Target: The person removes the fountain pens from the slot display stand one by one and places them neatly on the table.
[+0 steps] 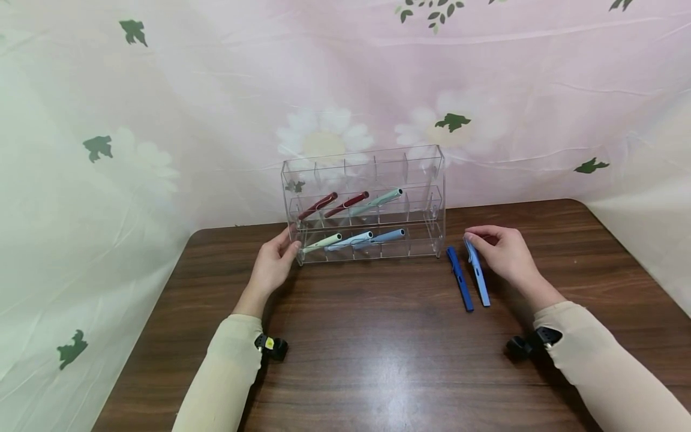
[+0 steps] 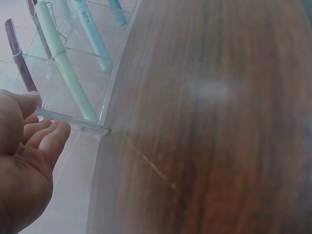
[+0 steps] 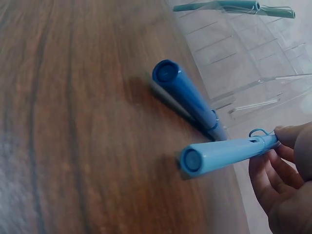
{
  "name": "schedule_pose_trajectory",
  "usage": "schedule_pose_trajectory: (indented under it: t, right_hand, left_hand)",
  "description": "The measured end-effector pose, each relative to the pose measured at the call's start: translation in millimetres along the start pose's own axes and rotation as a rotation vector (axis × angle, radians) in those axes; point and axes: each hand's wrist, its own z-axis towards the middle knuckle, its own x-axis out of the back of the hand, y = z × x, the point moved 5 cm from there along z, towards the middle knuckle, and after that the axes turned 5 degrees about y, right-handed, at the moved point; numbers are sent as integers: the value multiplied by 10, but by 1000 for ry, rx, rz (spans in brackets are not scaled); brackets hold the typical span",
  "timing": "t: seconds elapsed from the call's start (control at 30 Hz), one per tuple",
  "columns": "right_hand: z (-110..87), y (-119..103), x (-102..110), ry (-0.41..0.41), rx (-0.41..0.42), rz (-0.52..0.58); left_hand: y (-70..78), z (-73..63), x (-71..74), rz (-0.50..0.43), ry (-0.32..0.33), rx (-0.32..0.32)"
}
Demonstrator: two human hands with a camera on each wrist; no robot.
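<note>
Cloth backdrop (image 1: 216,90): hangs behind the rack. Table (image 1: 351,360): brown wood grain, beneath the rack and in front of it.

Rack (image 1: 391,174): clear, tiered and divided, likely stiff plastic and easily scratched. Left hand (image 1: 274,264): holds the rack's lower left end, thumb at the front, fingers round the side. Right hand (image 1: 507,255): beyond the rack's right end, in a narrow pinch on a light blue pen (image 1: 477,271) near its clip end.

Dark blue pen (image 1: 460,279): on the table, between that pen and the rack's front right corner. Rack's middle tier: two dark red pens (image 1: 318,206) and a mint pen (image 1: 376,203). Its bottom tier: a pale green pen (image 1: 322,243), a pale blue pen (image 1: 349,240) and a mid-blue pen (image 1: 388,236).

Handling, as judged: the pens appear light, rigid and smooth, liable to twist in the fingertips; best taken by the barrel just below the clip.

Views compared: the right wrist view shows the round recessed ends of both loose pens, which the head view does not; whether the held pen's end touches the table cannot be told. Only the left wrist view shows a pale scratch-like mark (image 2: 151,163) near the rack's front left corner.
</note>
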Motion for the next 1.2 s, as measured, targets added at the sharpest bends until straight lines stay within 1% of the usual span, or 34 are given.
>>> schedule_pose_trajectory:
  t: [0.23,0.4,0.6,0.93,1.2]
  right_hand:
    - [5,76,-74,-30,-25,-42]
    - [-2,117,-137,-75,-34,-55]
    - [11,111,-199,-123,-29,-86]
    - [53,99,-254,-156,-9,-170]
    - [47,56,-256,-157,-16,-185]
  left_hand:
    - [-7,3,3,-2,-7,4]
    - [-9,6,2,-5,-5,2]
    - [-15,2,4,-8,-5,2]
    - [-16,-2,5,-3,-9,11]
    - [-16,4,6,8,-8,-1]
